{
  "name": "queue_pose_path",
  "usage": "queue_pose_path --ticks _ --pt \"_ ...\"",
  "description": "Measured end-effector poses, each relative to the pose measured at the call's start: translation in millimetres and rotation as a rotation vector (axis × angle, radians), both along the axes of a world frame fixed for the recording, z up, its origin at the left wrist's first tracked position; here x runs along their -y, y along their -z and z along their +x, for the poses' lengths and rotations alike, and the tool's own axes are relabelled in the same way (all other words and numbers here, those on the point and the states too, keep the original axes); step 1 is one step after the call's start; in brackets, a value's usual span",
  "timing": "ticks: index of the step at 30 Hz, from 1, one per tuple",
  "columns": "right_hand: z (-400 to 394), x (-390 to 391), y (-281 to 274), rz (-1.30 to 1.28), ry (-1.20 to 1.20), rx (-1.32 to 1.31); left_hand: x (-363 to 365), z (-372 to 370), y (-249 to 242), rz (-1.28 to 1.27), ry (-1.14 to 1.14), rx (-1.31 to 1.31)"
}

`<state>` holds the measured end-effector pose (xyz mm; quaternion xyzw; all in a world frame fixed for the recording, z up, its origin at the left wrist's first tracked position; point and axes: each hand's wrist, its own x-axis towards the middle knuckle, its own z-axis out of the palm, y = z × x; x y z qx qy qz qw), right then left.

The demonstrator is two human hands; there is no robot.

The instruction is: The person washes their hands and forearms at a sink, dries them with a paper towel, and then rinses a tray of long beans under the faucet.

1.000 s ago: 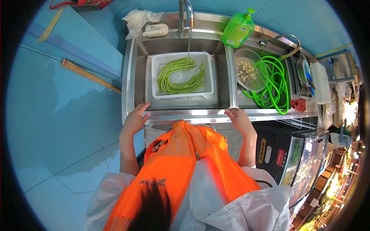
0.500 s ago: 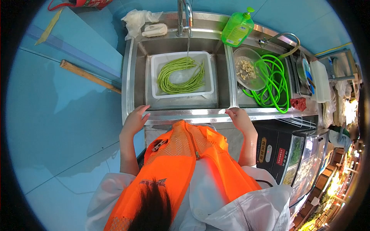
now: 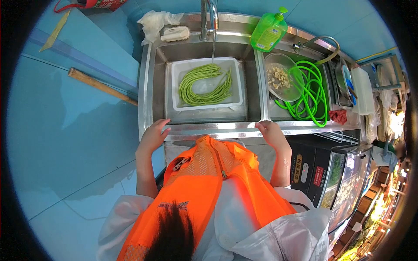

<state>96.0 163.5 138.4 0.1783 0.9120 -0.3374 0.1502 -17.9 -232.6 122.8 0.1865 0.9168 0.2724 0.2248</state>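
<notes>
My left hand (image 3: pixel 154 134) rests at the front rim of the steel sink (image 3: pixel 209 129), near its left corner, with thumb and fingers apart and nothing held. Farther right, my right hand (image 3: pixel 271 133) lies on the same rim below the divider; its fingers are partly hidden, but thumb and fingers look apart. In the left basin sits a white plastic tub (image 3: pixel 175 82) holding a curved bundle of long green beans (image 3: pixel 191 93). A thin stream of water runs from the faucet (image 3: pixel 208 26) into the tub.
The right basin holds a coiled green hose (image 3: pixel 323 98) and a clear bowl (image 3: pixel 296 89) with pale pieces inside. A green pump bottle (image 3: pixel 269 32) and a white soap box (image 3: pixel 175 34) stand behind. A red cloth (image 3: pixel 338 116) lies at right. A wooden stick (image 3: pixel 102 86) is at left.
</notes>
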Motion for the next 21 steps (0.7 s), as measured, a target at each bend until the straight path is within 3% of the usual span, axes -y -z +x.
queue_pose_path --ticks 21 --pt "4.0 2.0 0.4 -0.003 0.011 -0.015 2.0 -1.8 4.1 -0.001 0.012 0.064"
